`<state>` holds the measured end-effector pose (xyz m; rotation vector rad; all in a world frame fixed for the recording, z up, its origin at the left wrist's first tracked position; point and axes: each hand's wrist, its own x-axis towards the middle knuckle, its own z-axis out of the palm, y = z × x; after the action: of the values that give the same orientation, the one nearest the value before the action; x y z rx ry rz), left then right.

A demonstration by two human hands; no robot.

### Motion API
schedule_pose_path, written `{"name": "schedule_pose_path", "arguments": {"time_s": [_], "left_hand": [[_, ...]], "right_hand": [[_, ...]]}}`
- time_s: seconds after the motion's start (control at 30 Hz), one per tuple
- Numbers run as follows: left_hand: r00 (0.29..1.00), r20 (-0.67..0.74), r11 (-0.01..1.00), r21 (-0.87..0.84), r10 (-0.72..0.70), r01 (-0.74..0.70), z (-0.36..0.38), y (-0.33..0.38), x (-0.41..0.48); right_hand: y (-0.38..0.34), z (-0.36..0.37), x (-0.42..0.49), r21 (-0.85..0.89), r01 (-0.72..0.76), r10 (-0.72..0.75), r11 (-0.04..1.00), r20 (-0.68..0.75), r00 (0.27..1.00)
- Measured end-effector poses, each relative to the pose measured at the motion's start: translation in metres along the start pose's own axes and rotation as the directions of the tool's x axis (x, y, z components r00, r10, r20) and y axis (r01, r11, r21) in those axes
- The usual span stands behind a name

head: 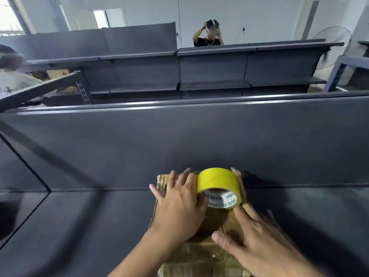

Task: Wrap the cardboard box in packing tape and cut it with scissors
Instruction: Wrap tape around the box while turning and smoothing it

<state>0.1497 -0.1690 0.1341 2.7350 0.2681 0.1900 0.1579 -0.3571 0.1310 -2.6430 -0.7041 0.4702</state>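
1. Cardboard box (197,254): lying on dark shelf (99,226), far end near the back panel.
2. Yellow tape roll (217,180): standing on the box's far end.
3. Left hand (179,204): flat on box top, fingers spread, thumb against roll.
4. Right hand (259,244): open, blurred, index fingertip at roll's rim.

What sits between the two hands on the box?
Head view: the yellow tape roll stands on the cardboard box between the left hand and right hand; nearer the camera, bare cardboard.
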Motion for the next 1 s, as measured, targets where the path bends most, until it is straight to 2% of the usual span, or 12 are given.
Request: {"name": "schedule_pose_path", "arguments": {"time_s": [0.03,0.1,0.17,0.27,0.4,0.5,0.63,0.77,0.83,0.93,1.0], "left_hand": [[0.997,-0.024,0.996,-0.049,0.072,-0.073,0.001,0.002,0.001],[0.971,-0.069,0.936,-0.258,0.229,-0.239,0.003,0.006,0.006],[0.942,-0.113,0.879,-0.34,0.315,-0.334,0.0,0.006,0.011],[0.919,-0.206,0.848,-0.359,0.335,-0.39,-0.008,-0.002,0.016],[0.904,-0.326,0.811,-0.426,0.275,-0.401,-0.032,-0.03,0.023],[0.886,-0.345,0.84,-0.337,0.31,-0.425,-0.06,-0.051,0.024],[0.88,-0.22,0.871,-0.172,0.422,-0.461,-0.091,-0.068,0.022],[0.845,0.015,0.845,-0.027,0.534,-0.534,-0.113,-0.079,0.017],[0.843,0.112,0.846,0.028,0.526,-0.532,-0.119,-0.091,0.016],[0.875,0.148,0.871,0.114,0.461,-0.478,-0.122,-0.12,0.016],[0.867,0.175,0.861,0.137,0.466,-0.491,-0.117,-0.135,0.013]], "right_hand": [[0.002,-0.001,0.001,-0.033,-0.023,0.023,0.999,0.02,1.0],[0.002,-0.005,0.001,-0.089,-0.054,0.06,0.995,0.06,0.996],[0.0,-0.009,0.001,-0.134,-0.067,0.081,0.989,0.1,0.992],[-0.004,-0.012,0.001,-0.174,-0.08,0.102,0.982,0.126,0.987],[0.0,-0.01,0.002,-0.199,-0.098,0.123,0.975,0.119,0.985],[0.0,-0.009,0.002,-0.222,-0.093,0.117,0.971,0.096,0.989],[-0.004,-0.01,0.0,-0.246,-0.096,0.127,0.964,0.113,0.985],[-0.006,-0.012,-0.001,-0.266,-0.094,0.129,0.959,0.117,0.985],[-0.006,-0.013,-0.001,-0.274,-0.094,0.132,0.957,0.124,0.983],[-0.005,-0.013,-0.001,-0.285,-0.088,0.129,0.954,0.129,0.983],[-0.005,-0.013,-0.001,-0.283,-0.084,0.124,0.955,0.128,0.984]]}}
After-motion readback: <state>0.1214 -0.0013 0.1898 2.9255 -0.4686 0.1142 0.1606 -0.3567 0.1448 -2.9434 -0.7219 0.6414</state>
